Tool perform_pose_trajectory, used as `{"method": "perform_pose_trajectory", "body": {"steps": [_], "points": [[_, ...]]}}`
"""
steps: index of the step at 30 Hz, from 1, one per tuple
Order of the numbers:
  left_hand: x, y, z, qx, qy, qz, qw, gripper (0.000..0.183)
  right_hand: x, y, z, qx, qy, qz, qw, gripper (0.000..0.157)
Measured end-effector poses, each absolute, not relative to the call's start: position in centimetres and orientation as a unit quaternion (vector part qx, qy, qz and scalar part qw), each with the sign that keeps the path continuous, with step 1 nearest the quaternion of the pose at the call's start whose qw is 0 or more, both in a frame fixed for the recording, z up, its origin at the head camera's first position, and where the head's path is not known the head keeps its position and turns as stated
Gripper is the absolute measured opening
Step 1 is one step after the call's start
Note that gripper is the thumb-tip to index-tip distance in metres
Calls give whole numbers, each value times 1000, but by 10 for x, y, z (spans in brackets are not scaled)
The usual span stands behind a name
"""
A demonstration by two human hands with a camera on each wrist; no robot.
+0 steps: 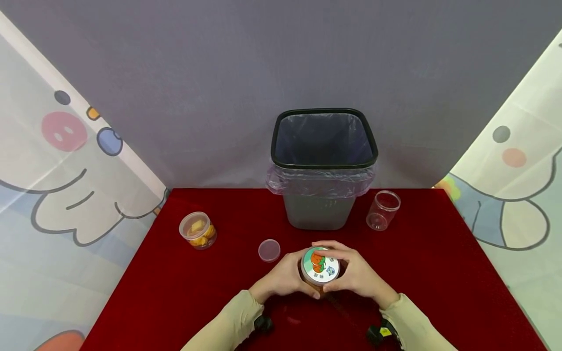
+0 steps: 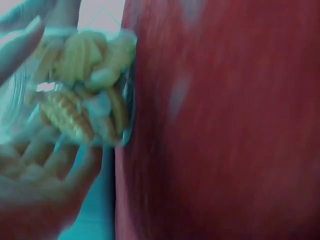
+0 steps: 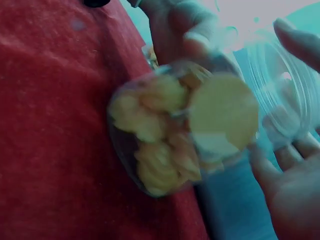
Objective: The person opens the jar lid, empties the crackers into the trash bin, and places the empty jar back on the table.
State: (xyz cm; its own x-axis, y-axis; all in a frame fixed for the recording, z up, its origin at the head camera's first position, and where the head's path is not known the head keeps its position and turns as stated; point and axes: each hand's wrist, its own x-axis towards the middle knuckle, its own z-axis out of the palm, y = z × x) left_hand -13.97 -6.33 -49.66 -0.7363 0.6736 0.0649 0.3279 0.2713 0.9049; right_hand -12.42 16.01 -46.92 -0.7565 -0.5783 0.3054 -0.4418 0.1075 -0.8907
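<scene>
A clear plastic jar of yellow-brown snack pieces is held between both hands, just above the red tabletop. Its lid carries a white and green label with orange fruit drawn on it and faces up toward the head camera. My left hand grips the jar's left side, thumb low at the front. From the right, my right hand curls around the jar near the lid, its fingers over the far edge and thumb at the near edge. In the right wrist view the jar looks blurred.
A small round clear lid lies just beyond the left hand. Farther left stands a lidded tub of yellow pieces. Behind the hands is a bag-lined grey bin with a black rim, and right of it a clear lidless jar.
</scene>
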Motion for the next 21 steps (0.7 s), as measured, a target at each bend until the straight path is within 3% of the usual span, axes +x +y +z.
{"method": "perform_pose_trajectory", "body": {"steps": [6, 9, 15, 21], "points": [[-151, -71, -497, 355, 747, 513, 230, 93, -139, 164, -482, -383, 677, -611, 145, 73], [-150, -71, -498, 359, 737, 520, 241, 95, -140, 165, -482, -390, 666, -616, 160, 76], [-141, -69, -498, 346, 750, 527, 202, 95, -134, 169, -478, -377, 678, -611, 156, 88], [-129, -65, -499, 322, 758, 547, 151, 98, -119, 172, -478, -345, 679, -635, 129, 90]]}}
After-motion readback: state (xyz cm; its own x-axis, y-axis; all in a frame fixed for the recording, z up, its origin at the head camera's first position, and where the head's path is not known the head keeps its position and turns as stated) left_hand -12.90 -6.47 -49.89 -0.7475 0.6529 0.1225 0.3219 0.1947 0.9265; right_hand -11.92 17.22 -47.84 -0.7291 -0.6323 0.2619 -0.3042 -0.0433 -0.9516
